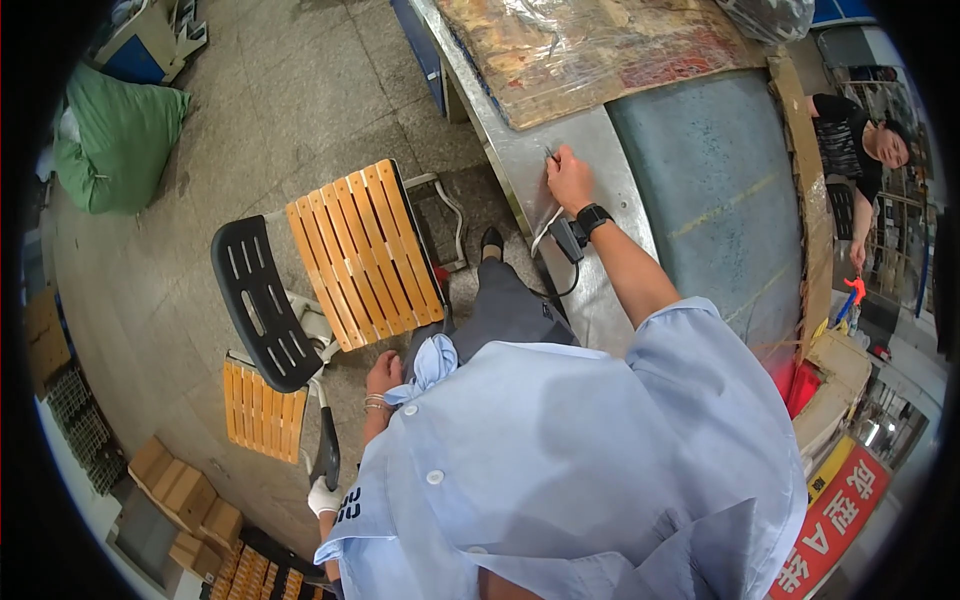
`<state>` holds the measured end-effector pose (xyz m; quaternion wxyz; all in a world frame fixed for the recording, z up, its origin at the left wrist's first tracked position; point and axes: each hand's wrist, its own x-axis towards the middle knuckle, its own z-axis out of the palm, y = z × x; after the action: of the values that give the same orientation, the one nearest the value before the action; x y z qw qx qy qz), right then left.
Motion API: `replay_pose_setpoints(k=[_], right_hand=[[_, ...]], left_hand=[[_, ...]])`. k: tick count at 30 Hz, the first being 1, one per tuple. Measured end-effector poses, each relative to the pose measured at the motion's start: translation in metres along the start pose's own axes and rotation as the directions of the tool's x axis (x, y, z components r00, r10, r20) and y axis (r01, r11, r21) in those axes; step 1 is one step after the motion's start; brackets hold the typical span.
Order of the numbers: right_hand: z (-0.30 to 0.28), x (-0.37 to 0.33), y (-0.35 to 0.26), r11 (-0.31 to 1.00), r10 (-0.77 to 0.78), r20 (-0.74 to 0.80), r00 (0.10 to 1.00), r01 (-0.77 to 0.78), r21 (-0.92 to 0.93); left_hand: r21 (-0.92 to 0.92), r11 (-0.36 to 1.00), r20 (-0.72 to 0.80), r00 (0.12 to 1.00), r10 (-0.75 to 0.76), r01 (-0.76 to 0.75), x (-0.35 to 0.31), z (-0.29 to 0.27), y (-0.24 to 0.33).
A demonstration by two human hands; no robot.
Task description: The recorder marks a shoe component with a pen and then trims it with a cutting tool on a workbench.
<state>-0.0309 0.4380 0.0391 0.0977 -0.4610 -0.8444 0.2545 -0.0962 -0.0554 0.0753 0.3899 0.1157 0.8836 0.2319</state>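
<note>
Fingers of the right hand (570,182) are curled in and closed at the tips on a small dark piece (549,154), held low above the bare metal strip (622,190) of the worktable, near its edge. The small dark piece looks slim and dull, with most of it hidden by the grip (too small to tell what it is). Its visible end sticks out past the fingertips toward the upper left of the view, and its long axis seems to run away from the person, though so little shows that this is uncertain. On that wrist are a black watch (596,217) and, just beside it, a black box (568,240) with a cable. The left hand (383,372) hangs half-curled near the slatted wooden seat (365,255); whether it holds anything, I cannot tell. No writing can be made out on the small dark piece; a red sign (840,520) bears large white characters, and the blue shirt (560,440) carries a dark printed mark (347,505).
</note>
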Motion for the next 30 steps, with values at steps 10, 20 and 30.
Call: replay_pose_setpoints(k=[10,20,30], right_hand=[[-0.007,-0.001,0.008,0.999,-0.027,0.01,1.0,0.026,0.019],[-0.023,-0.009,0.005,0.995,-0.096,0.238,0.966,0.094,0.022],[-0.001,-0.012,0.001,0.994,0.097,0.0,0.995,-0.097,-0.041]], left_hand=[[-0.019,1.0,-0.009,1.0,-0.004,0.004,0.002,0.003,0.004],[0.035,0.999,0.037,0.999,-0.03,0.028,0.002,-0.002,0.0],[0.034,0.999,-0.004,1.0,0.018,-0.018,0.003,-0.01,0.01]])
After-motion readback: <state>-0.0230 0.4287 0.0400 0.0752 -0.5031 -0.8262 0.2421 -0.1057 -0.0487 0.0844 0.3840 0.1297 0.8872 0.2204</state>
